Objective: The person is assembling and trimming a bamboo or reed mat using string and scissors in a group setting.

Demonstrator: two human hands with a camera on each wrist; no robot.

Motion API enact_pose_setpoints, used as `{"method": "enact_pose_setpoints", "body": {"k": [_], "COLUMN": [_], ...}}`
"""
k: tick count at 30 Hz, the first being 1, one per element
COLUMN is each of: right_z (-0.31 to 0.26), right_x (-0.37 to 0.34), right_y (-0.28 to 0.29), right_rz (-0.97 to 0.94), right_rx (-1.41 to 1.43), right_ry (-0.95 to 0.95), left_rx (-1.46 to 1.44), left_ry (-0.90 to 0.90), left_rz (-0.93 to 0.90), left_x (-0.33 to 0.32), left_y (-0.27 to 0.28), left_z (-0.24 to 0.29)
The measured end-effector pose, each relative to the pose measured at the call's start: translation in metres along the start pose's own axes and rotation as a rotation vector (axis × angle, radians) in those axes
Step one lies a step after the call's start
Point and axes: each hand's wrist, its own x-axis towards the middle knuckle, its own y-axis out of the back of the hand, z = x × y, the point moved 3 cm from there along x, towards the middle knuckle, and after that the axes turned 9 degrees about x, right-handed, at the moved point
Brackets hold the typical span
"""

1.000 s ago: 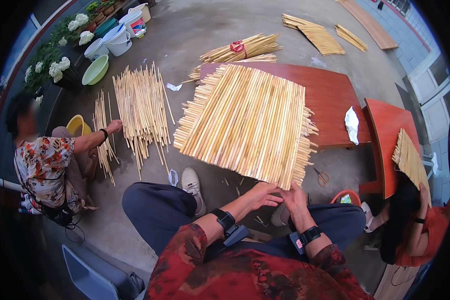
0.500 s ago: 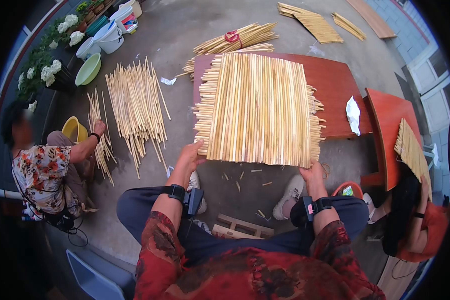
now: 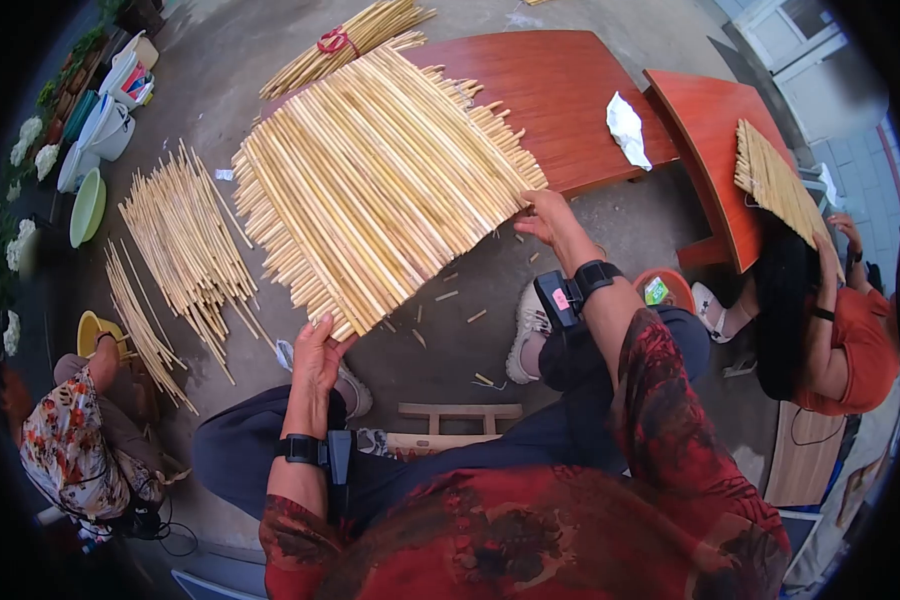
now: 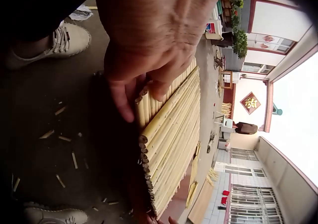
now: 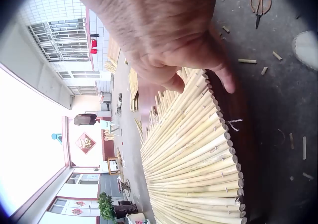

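A mat of pale, parallel sticks (image 3: 370, 180) lies slanted over the left part of a red-brown table (image 3: 560, 90), its near edge past the table's front. My left hand (image 3: 317, 365) grips its near left corner, fingers curled round the stick ends in the left wrist view (image 4: 154, 40). At the near right corner my right hand (image 3: 555, 225) holds the edge; in the right wrist view that hand (image 5: 164, 40) has the thumb on one side and fingers on the other. Cut stick ends (image 5: 233, 159) line up along the edge.
Loose sticks (image 3: 190, 250) lie on the floor at left, and a tied bundle (image 3: 350, 45) behind the mat. White paper (image 3: 627, 130) rests on the table. One person sits at left; another at right handles a smaller mat (image 3: 780, 180). Scissors (image 5: 259, 7) lie on the floor.
My hands moved from close together at the near edge to its two corners. The mat turned, its near right corner swinging away from me. The head view shifted right.
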Motion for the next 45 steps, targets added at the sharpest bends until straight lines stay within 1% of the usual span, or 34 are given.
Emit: {"method": "enact_pose_setpoints", "body": {"k": [1,3,4,5,6,8,9,10,11,12,14,15,16,17,18,19,20,21,22,23,25,27,28,30,31,32,34,36,38,40,42,44,45], "right_z": [-0.012,-0.050,-0.071,-0.086,-0.103,-0.122,-0.119,-0.111,-0.094,-0.069,0.010,0.061,0.112,0.156,0.198,0.223,0.243,0.261,0.269,0.273,0.281,0.276,0.269,0.247,0.224,0.220,0.216,0.241,0.263,0.270,0.260,0.259,0.265], "right_x": [0.002,-0.019,-0.046,-0.062,-0.084,-0.127,-0.142,-0.155,-0.162,-0.165,-0.147,-0.129,-0.115,-0.105,-0.100,-0.098,-0.094,-0.089,-0.086,-0.081,-0.066,-0.065,-0.069,-0.079,-0.091,-0.089,-0.086,-0.065,-0.055,-0.051,-0.047,-0.040,-0.037], "right_y": [0.010,0.024,0.035,0.049,0.063,0.091,0.107,0.123,0.138,0.152,0.172,0.181,0.185,0.184,0.180,0.173,0.166,0.161,0.156,0.153,0.152,0.153,0.156,0.162,0.172,0.183,0.226,0.262,0.278,0.276,0.269,0.272,0.275], "right_rz": [0.023,-0.257,-0.279,-0.338,-0.343,-0.275,-0.264,-0.248,-0.210,-0.176,-0.097,-0.030,0.032,-0.008,0.094,0.104,0.095,0.142,0.191,0.226,0.211,0.213,0.232,0.258,0.318,0.318,0.583,0.716,0.698,0.681,0.622,0.620,0.644], "right_rx": [0.004,-0.513,-0.461,-0.447,-0.483,-0.552,-0.501,-0.449,-0.365,-0.278,-0.130,-0.173,-0.352,-0.554,-0.694,-0.732,-0.720,-0.740,-0.760,-0.734,-0.733,-0.743,-0.745,-0.490,-0.436,-0.435,-0.389,-0.619,-0.724,-0.753,-0.869,-0.884,-0.839], "right_ry": [-0.003,0.119,0.243,0.325,0.403,0.523,0.535,0.548,0.507,0.461,0.318,0.291,0.202,0.173,0.241,0.129,0.122,0.105,0.090,0.129,0.124,0.136,0.127,0.436,0.492,0.490,0.554,0.434,0.254,0.348,0.286,0.162,0.133], "left_rx": [0.003,-0.016,-0.009,0.039,0.089,0.100,0.156,0.216,0.212,0.240,0.210,0.266,0.291,0.302,0.312,0.330,0.342,0.354,0.366,0.369,0.383,0.374,0.376,0.360,0.359,0.360,0.360,0.346,0.320,0.301,0.312,0.325,0.339], "left_ry": [0.012,0.007,0.017,0.050,0.081,0.084,0.110,0.135,0.140,0.156,0.148,0.179,0.186,0.205,0.223,0.225,0.230,0.236,0.236,0.255,0.278,0.292,0.299,0.295,0.296,0.298,0.301,0.296,0.282,0.310,0.266,0.237,0.253], "left_rz": [-0.020,0.055,0.030,0.017,0.005,-0.066,-0.059,-0.055,-0.042,-0.068,-0.007,0.006,0.005,-0.006,-0.013,-0.008,0.008,0.026,0.035,0.047,0.049,0.093,0.073,0.122,0.129,0.129,0.124,0.135,0.152,0.166,0.201,0.209,0.205], "left_x": [0.000,0.002,0.004,0.005,0.006,0.005,0.005,0.005,0.005,0.008,0.015,0.016,0.016,0.016,0.017,0.017,0.017,0.015,0.013,0.009,0.007,0.009,0.011,0.013,0.015,0.015,0.011,0.015,0.016,0.009,0.001,-0.004,-0.007], "left_y": [-0.003,-0.005,-0.007,-0.007,-0.008,-0.016,-0.018,-0.020,-0.022,-0.021,-0.010,-0.008,-0.007,-0.006,-0.007,-0.008,-0.008,-0.007,-0.009,-0.013,-0.018,-0.015,-0.015,-0.006,-0.002,-0.004,-0.007,0.001,0.002,-0.008,-0.014,-0.021,-0.023], "left_z": [-0.004,-0.009,-0.010,-0.011,-0.011,-0.008,-0.009,-0.010,-0.011,-0.015,-0.020,-0.021,-0.020,-0.020,-0.020,-0.019,-0.018,-0.018,-0.016,-0.014,-0.012,-0.012,-0.013,-0.014,-0.015,-0.016,-0.015,-0.015,-0.016,-0.014,-0.014,-0.012,-0.011]}}
